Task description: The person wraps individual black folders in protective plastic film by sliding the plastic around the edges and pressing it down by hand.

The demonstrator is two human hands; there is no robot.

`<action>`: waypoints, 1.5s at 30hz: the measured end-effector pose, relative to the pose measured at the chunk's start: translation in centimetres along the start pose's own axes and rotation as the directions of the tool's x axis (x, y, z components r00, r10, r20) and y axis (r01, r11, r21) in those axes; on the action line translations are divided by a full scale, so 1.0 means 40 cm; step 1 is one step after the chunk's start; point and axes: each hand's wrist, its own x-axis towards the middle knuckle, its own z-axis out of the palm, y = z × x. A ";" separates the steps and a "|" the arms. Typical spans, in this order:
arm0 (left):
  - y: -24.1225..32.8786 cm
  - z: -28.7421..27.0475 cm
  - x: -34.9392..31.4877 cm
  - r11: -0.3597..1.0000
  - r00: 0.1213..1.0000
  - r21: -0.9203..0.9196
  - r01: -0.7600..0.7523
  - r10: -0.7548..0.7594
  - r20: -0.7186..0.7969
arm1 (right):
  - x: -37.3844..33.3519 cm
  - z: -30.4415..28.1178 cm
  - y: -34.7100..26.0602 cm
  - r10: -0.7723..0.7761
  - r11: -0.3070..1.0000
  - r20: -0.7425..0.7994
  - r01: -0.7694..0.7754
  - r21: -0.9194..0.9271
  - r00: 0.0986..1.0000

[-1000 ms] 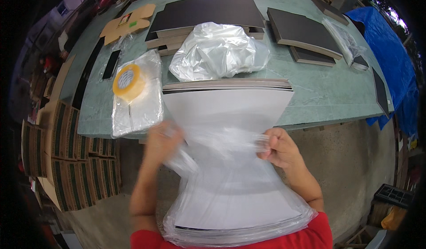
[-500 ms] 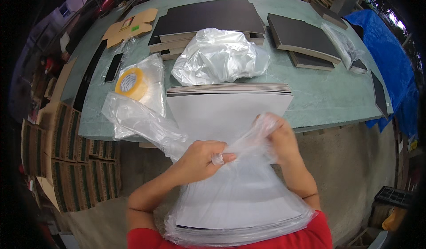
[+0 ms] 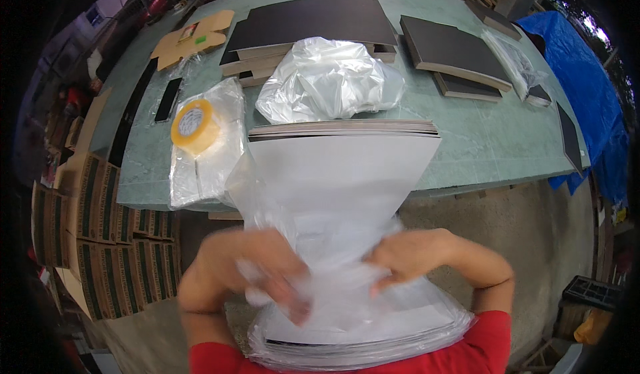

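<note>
A thick stack of flat white-faced boards (image 3: 343,167) leans from the table edge toward my body. A loose clear plastic bag (image 3: 363,337) covers its near end, with film gathered around the middle. My left hand (image 3: 270,264) is blurred over the stack's left side, with clear film around its fingers; its grip is smeared. On the other side, my right hand (image 3: 413,254) has its fingers curled down on the gathered film, its thumb pointing inward. The boards' far edges stick out uncovered.
On the green table (image 3: 480,151) lie a crumpled plastic heap (image 3: 330,84), dark boards (image 3: 310,24), more dark boards (image 3: 453,54), a tape roll (image 3: 195,127) on flat plastic bags (image 3: 210,171), a phone (image 3: 169,101) and cut cardboard (image 3: 193,39). Stacked cartons (image 3: 110,234) stand left.
Both hands have moved down toward my body; the left also went left. The film stretched left over the flat bags has been drawn in beside the board stack.
</note>
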 end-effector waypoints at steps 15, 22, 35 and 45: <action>-0.157 0.086 -0.096 -0.147 0.731 0.855 0.497 -0.460 -0.504 | -0.049 0.022 0.002 0.415 0.667 -0.164 -0.422 -0.614 0.895; -0.051 0.068 -0.125 0.752 0.807 0.536 0.384 0.009 -0.590 | -0.112 -0.138 -0.020 0.214 0.828 -0.967 -0.551 0.105 0.137; -0.064 -0.042 -0.088 -0.004 0.509 0.627 0.779 0.588 -0.629 | -0.119 -0.062 0.012 -0.030 0.761 -0.952 -0.610 -0.219 0.304; -0.310 -0.073 -0.294 0.975 0.671 -0.201 0.099 -0.214 -0.710 | -0.163 0.072 0.194 0.437 0.287 -0.426 0.326 0.901 0.792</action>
